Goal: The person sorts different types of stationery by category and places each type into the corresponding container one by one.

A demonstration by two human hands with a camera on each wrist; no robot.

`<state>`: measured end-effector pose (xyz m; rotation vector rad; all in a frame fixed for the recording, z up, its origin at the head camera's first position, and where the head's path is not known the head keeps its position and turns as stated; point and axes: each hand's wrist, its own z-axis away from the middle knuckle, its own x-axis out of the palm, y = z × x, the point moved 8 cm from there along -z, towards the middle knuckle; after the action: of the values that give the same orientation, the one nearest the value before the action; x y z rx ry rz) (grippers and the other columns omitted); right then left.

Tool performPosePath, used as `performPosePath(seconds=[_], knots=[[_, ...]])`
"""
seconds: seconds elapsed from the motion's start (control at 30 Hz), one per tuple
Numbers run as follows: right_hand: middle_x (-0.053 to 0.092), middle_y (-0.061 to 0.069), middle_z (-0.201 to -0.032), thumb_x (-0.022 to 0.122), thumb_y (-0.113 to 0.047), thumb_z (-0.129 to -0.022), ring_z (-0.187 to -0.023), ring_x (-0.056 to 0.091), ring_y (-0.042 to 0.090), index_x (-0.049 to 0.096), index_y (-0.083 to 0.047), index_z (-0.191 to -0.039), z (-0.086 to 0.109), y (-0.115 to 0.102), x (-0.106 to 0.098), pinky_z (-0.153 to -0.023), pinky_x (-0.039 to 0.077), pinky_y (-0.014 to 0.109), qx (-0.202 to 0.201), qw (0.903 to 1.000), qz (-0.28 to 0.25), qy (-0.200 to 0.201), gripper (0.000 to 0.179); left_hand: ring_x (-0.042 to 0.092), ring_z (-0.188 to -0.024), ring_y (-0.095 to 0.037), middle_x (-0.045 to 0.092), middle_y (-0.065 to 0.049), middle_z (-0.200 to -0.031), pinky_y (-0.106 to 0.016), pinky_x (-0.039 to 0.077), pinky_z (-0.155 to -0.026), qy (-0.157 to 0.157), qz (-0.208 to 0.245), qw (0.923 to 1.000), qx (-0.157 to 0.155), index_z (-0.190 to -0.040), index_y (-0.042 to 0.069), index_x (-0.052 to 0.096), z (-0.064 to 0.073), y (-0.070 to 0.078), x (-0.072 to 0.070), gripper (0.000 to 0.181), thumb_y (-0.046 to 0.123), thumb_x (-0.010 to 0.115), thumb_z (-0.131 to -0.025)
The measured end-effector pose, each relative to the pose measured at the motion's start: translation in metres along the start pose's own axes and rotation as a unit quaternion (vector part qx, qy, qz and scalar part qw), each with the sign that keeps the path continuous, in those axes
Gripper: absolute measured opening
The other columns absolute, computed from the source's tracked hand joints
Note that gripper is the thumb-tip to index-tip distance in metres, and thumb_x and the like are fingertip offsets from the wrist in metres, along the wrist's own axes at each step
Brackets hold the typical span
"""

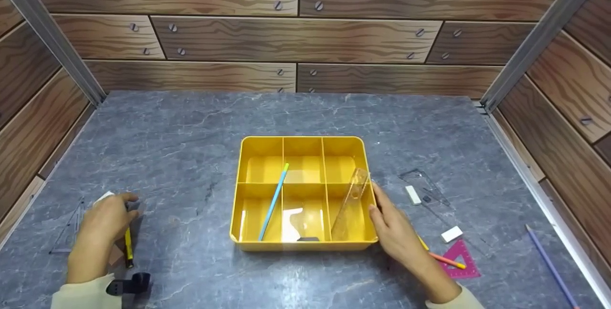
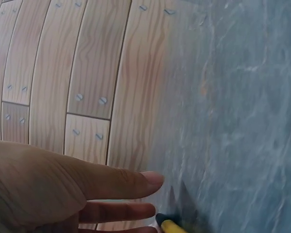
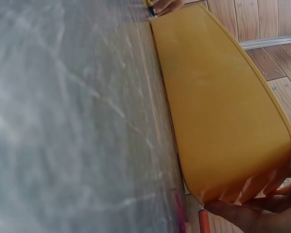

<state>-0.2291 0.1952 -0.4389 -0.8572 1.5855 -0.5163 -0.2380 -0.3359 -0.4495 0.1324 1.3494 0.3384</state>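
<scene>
A yellow six-compartment tray (image 1: 305, 247) stands mid-table. My right hand (image 1: 396, 228) grips its right side, thumb at the rim and fingertips against the outer wall (image 3: 223, 111). Inside the tray, a blue pencil (image 1: 273, 202) leans across a divider, a clear ruler (image 1: 351, 201) slants at the right, and a dark piece (image 1: 308, 239) lies at the front. Far left, my left hand (image 1: 101, 220) hovers low with thumb and fingers apart. Its fingertips are right by a yellow pencil with black ends (image 1: 128, 247). A white piece (image 1: 105, 196) shows partly behind this hand.
A clear set square (image 1: 67, 251) lies at the far left. Right of the tray are white erasers (image 1: 451, 234), another clear set square (image 1: 429, 185), a pink triangle (image 1: 470, 271) under an orange pencil (image 1: 446, 260), and a purple pencil (image 1: 549, 261). Wood-patterned walls (image 1: 296, 37) surround the table.
</scene>
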Motion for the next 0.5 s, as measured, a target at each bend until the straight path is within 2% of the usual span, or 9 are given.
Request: performPosePath(seconds=[0.13, 0.3, 0.5], knots=[[0.046, 0.023, -0.143, 0.048, -0.009, -0.102, -0.127, 0.048, 0.039, 0.036, -0.001, -0.150, -0.002, 0.003, 0.001, -0.108, 0.034, 0.055, 0.014, 0.9998, -0.005, -0.010, 0.050, 0.044, -0.109, -0.063, 0.049, -0.039, -0.126, -0.069, 0.041, -0.083, 0.004, 0.002, 0.9999, -0.012, -0.130, -0.007, 0.054, 0.001, -0.009, -0.005, 0.042, 0.014, 0.062, -0.094], [0.043, 0.022, -0.146, 0.047, -0.010, -0.103, -0.131, 0.044, 0.040, 0.036, -0.001, -0.150, -0.003, 0.003, 0.001, -0.111, 0.031, 0.054, 0.013, 0.9997, -0.013, -0.018, 0.050, 0.043, -0.109, -0.063, 0.047, -0.040, -0.128, -0.070, 0.042, -0.081, -0.007, 0.012, 0.9995, -0.028, -0.134, -0.008, 0.050, 0.003, -0.021, -0.008, 0.047, 0.017, 0.062, -0.095], [0.045, 0.023, -0.144, 0.047, -0.009, -0.102, -0.130, 0.045, 0.038, 0.036, 0.001, -0.149, -0.005, 0.004, 0.001, -0.111, 0.031, 0.053, 0.009, 0.9996, -0.020, -0.018, 0.049, 0.039, -0.113, -0.065, 0.045, -0.042, -0.129, -0.072, 0.037, -0.086, 0.014, 0.030, 0.9988, -0.035, -0.134, -0.009, 0.048, 0.007, -0.032, -0.015, 0.050, 0.020, 0.061, -0.095]])
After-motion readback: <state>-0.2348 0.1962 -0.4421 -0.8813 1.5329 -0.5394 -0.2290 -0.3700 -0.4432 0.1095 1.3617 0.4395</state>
